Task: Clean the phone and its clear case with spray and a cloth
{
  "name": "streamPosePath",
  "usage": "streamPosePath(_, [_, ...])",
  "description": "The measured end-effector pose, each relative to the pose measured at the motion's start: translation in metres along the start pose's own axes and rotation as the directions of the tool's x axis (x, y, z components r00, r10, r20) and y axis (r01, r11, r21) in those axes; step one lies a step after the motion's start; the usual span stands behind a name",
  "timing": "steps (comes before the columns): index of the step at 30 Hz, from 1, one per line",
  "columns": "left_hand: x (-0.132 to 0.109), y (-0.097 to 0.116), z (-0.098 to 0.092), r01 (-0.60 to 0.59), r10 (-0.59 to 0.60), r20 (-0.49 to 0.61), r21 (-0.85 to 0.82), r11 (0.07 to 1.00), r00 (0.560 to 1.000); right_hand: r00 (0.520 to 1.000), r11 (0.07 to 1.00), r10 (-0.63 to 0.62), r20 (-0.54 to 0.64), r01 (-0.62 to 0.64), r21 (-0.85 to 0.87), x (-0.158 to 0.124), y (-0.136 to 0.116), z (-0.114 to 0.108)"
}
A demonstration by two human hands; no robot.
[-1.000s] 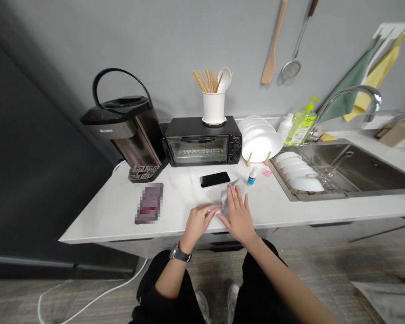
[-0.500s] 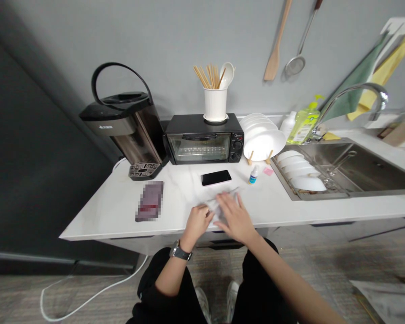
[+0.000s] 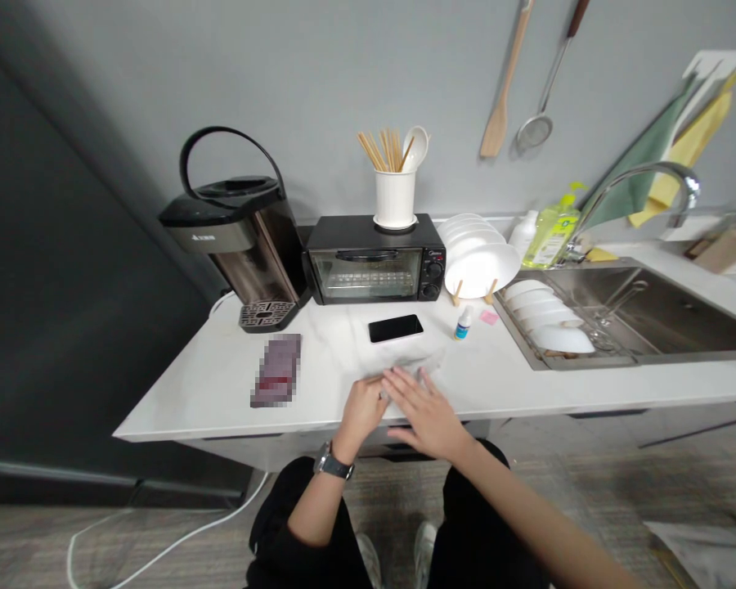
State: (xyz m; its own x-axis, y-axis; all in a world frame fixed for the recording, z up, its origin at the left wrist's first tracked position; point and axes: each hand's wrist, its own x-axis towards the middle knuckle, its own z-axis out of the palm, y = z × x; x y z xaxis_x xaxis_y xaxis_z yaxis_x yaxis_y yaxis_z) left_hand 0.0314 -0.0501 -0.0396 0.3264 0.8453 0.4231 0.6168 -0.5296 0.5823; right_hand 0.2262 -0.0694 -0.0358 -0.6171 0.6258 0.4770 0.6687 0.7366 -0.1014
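Observation:
At the counter's front edge, my left hand [image 3: 363, 409] is closed on a thin, see-through plastic sheet or bag [image 3: 430, 365]; I cannot tell which. My right hand [image 3: 428, 419] lies over the plastic with its fingers stretched out flat, their tips close to my left fingers. Between the hands most of the plastic is hidden, and only its far edge shows. Just beyond lies a phone [image 3: 396, 328] with a dark screen. To the right of the phone stands a small white bottle with a blue label [image 3: 463, 325], beside a pink slip [image 3: 489, 316].
A blurred-out purple item [image 3: 277, 370] lies left on the white counter [image 3: 196, 393]. Behind stand a water dispenser [image 3: 239, 237], a toaster oven [image 3: 374, 270], a chopstick holder [image 3: 396, 196] and racked plates [image 3: 482, 266]. Bowls [image 3: 555, 327] sit by the sink [image 3: 680, 303] at right.
My right hand has slid slightly left, its fingertips now nearer my left fingers, and the plastic shows less between them. The whole view has shifted slightly.

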Motion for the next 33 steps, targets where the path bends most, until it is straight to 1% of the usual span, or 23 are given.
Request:
streamPosePath(2, [0.000,0.002,-0.001,-0.006,0.006,0.009,-0.025,1.000,1.000,0.978,0.980,0.190,-0.088,-0.195,-0.043,0.000,0.004,-0.001])
streamPosePath(3, [0.001,0.002,-0.001,-0.005,0.006,0.013,-0.034,0.999,1.000,0.966,0.970,0.234,-0.111,-0.240,-0.046,-0.001,0.005,-0.002])
streamPosePath(4, [0.001,0.003,-0.002,-0.003,0.003,0.014,-0.038,0.999,1.000,0.973,0.976,0.208,-0.096,-0.213,-0.039,-0.001,0.007,-0.002])
streamPosePath(6, [0.001,0.003,-0.002,0.004,-0.004,0.012,-0.032,0.999,1.000,1.000,1.000,0.026,0.000,-0.026,-0.010,-0.002,0.008,-0.001])
streamPosePath(7, [0.001,0.003,-0.003,0.004,-0.004,0.011,-0.030,1.000,1.000,1.000,1.000,-0.013,0.018,0.013,-0.005,-0.002,0.008,-0.001])
streamPosePath(8, [0.000,0.003,-0.003,0.001,0.000,0.014,-0.037,0.999,1.000,1.000,1.000,0.024,0.000,-0.024,-0.018,-0.003,0.007,-0.001])
streamPosePath(10, [0.000,0.001,-0.002,-0.004,0.005,0.024,-0.055,0.999,1.000,0.981,0.983,0.172,-0.084,-0.177,-0.043,-0.003,0.006,0.000])
streamPosePath(11, [0.000,0.001,-0.001,0.001,0.000,0.021,-0.054,0.999,1.000,0.978,0.981,0.185,-0.093,-0.190,-0.038,-0.003,0.005,0.000])
streamPosePath(14, [-0.001,-0.002,0.000,0.023,-0.023,-0.007,-0.026,0.999,1.000,1.000,1.000,-0.001,0.011,0.001,0.009,-0.001,0.002,0.000])
streamPosePath(15, [-0.001,-0.002,0.000,0.021,-0.021,-0.010,-0.025,0.999,1.000,1.000,1.000,0.015,0.007,-0.015,0.003,0.000,0.001,0.000])
streamPosePath(17, [-0.001,-0.002,0.000,0.000,0.000,0.004,-0.041,0.999,1.000,0.981,0.983,0.179,-0.077,-0.182,-0.029,0.001,0.002,-0.002])
streamPosePath(18, [-0.001,-0.003,0.000,-0.007,0.008,0.008,-0.043,0.999,1.000,0.972,0.976,0.213,-0.097,-0.217,-0.028,0.002,0.003,-0.002])
streamPosePath(19, [-0.001,-0.003,0.000,-0.009,0.009,0.006,-0.037,0.999,1.000,0.981,0.984,0.177,-0.083,-0.179,-0.017,0.003,0.004,-0.003])
streamPosePath(21, [-0.001,-0.003,-0.001,-0.002,0.001,-0.005,-0.014,1.000,1.000,1.000,1.000,0.008,-0.009,-0.008,0.022,0.003,0.005,-0.006])
streamPosePath(22, [-0.001,-0.003,-0.001,0.001,-0.001,-0.004,-0.009,1.000,1.000,1.000,1.000,-0.009,-0.005,0.009,0.027,0.003,0.006,-0.007])
streamPosePath(24, [-0.001,-0.003,-0.001,-0.006,0.007,0.018,-0.030,1.000,1.000,0.993,0.995,0.102,-0.067,-0.102,0.003,0.003,0.008,-0.009])
streamPosePath(25, [-0.001,-0.003,-0.001,-0.012,0.013,0.026,-0.042,0.999,1.000,0.988,0.992,0.129,-0.086,-0.129,-0.001,0.003,0.010,-0.011])
streamPosePath(26, [-0.001,-0.002,-0.001,-0.016,0.017,0.027,-0.049,0.999,0.999,0.993,0.995,0.095,-0.069,-0.095,0.005,0.002,0.011,-0.012])
streamPosePath(28, [0.000,-0.002,-0.001,-0.017,0.018,0.014,-0.052,0.998,1.000,0.999,0.999,-0.046,0.004,0.046,0.029,0.001,0.014,-0.014])
streamPosePath(29, [0.000,-0.001,-0.002,-0.017,0.018,0.009,-0.055,0.998,1.000,0.999,0.999,-0.045,0.013,0.044,0.022,0.000,0.015,-0.014])
streamPosePath(31, [0.000,-0.001,-0.001,-0.017,0.018,0.013,-0.066,0.998,1.000,0.994,0.995,0.099,-0.042,-0.100,-0.025,-0.002,0.017,-0.015])
streamPosePath(32, [0.000,-0.001,-0.001,-0.014,0.015,0.013,-0.062,0.998,1.000,0.989,0.990,0.132,-0.061,-0.134,-0.034,-0.004,0.017,-0.015])
streamPosePath(33, [0.000,-0.001,-0.001,-0.009,0.009,0.009,-0.051,0.999,1.000,0.993,0.994,0.103,-0.050,-0.104,-0.030,-0.004,0.017,-0.015])
